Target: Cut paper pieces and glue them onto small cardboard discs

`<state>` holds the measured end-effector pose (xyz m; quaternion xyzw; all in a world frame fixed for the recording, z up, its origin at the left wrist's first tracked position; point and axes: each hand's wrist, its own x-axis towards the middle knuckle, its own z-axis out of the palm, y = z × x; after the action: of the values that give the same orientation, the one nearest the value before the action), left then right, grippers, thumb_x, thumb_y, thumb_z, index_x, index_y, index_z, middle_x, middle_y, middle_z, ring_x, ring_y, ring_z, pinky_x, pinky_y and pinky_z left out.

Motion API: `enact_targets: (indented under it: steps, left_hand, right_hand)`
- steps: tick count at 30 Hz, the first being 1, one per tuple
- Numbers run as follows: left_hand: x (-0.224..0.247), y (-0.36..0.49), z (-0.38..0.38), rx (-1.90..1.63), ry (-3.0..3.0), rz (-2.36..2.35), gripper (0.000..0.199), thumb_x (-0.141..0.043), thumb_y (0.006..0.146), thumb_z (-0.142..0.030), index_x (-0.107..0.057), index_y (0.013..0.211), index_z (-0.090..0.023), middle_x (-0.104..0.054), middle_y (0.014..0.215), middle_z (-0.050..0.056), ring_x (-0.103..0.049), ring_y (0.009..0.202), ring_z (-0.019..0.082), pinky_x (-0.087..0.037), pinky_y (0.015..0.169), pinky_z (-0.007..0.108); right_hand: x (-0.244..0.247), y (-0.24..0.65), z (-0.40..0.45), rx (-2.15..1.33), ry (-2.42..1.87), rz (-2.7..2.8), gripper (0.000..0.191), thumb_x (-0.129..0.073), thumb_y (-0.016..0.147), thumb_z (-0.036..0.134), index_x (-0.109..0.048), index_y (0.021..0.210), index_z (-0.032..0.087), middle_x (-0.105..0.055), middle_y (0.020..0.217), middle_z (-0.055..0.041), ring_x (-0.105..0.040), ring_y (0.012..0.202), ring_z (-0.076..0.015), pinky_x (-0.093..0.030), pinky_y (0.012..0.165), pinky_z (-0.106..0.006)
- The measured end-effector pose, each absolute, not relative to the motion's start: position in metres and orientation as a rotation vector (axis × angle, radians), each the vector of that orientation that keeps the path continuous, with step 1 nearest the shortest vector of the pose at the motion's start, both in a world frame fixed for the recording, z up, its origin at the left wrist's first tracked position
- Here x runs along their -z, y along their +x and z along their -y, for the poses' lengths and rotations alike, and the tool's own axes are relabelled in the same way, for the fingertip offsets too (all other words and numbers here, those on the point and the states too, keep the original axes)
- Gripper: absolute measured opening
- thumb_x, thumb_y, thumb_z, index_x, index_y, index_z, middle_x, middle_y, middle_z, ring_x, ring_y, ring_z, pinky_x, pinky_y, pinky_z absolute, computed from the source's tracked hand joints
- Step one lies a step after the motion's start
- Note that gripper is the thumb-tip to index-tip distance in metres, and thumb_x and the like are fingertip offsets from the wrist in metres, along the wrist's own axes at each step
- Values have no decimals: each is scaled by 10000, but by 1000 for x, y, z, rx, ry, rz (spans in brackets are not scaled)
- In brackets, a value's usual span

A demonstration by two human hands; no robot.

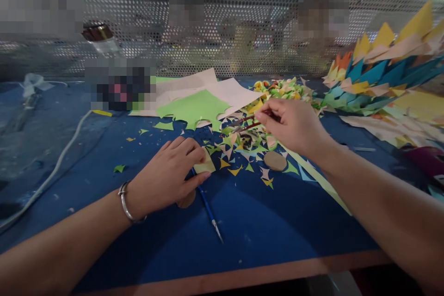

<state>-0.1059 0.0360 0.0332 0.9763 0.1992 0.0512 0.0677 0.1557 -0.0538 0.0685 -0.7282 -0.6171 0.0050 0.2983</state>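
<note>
In the head view, the right hand [294, 125] grips a slender, dark red two-pronged tool [250, 126] slanting leftward above multicoloured paper scraps [225, 163], while the left hand [173, 166], its grip indeterminable, lies nearer the small pale-yellow paper piece [207, 163] at its fingers.

Mesh screen [215, 53] behind bench [277, 240]. On bench: cord [66, 151] at left, overlapping paper sheets [194, 105] toward back middle, paper points [385, 67] at right. Paper scraps [235, 171] before sheets, disc [275, 161] among them. Blade tool [207, 203] nearer front edge, left of disc.
</note>
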Motion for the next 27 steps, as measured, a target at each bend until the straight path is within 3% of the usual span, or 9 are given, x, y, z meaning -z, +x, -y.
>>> enact_targets:
  steps: [4, 11, 17, 22, 27]
  left_hand:
    - [-32, -104, -37, -168, 2978, -593, 231, -544, 964, -415, -601, 1043, -206, -607, 1067, 93, -559, 1008, 302, -452, 874, 489]
    - [-33, -105, -37, -137, 2994, -586, 284, -496, 987, -457, -621, 1049, -210, -617, 1040, 88, -565, 959, 292, -444, 858, 492]
    - [-30, -106, -40, -176, 2976, -585, 297, -504, 979, -465, -621, 1049, -201, -607, 1043, 98, -559, 994, 294, -455, 885, 491]
    - [-30, -107, -37, -189, 2967, -561, 284, -492, 989, -440, -627, 1038, -195, -624, 1069, 98, -570, 1005, 292, -453, 899, 497]
    - [-44, -94, -30, -326, 2950, -449, 260, -488, 997, -368, -625, 1125, -188, -638, 1099, 97, -587, 1034, 274, -459, 945, 463]
  right_hand:
    - [-63, 145, 55, -208, -1789, 1761, 208, -555, 920, 333, -621, 776, 198, -543, 547, 16, -440, 477, -110, -326, 513, -278]
    - [-63, 164, 54, 65, -1941, 1630, 198, -574, 908, 298, -595, 739, 198, -550, 570, -7, -449, 491, -123, -306, 510, -295]
    - [-65, 160, 63, -362, -1856, 1710, 192, -583, 926, 333, -648, 810, 195, -583, 568, -6, -503, 507, -134, -349, 516, -292]
    - [-67, 176, 62, -70, -1934, 1579, 150, -610, 884, 277, -644, 762, 196, -605, 584, -8, -512, 506, -133, -355, 520, -288]
    - [-72, 181, 72, -102, -1836, 1527, 180, -595, 914, 328, -671, 828, 189, -609, 592, -12, -474, 461, -122, -349, 479, -288]
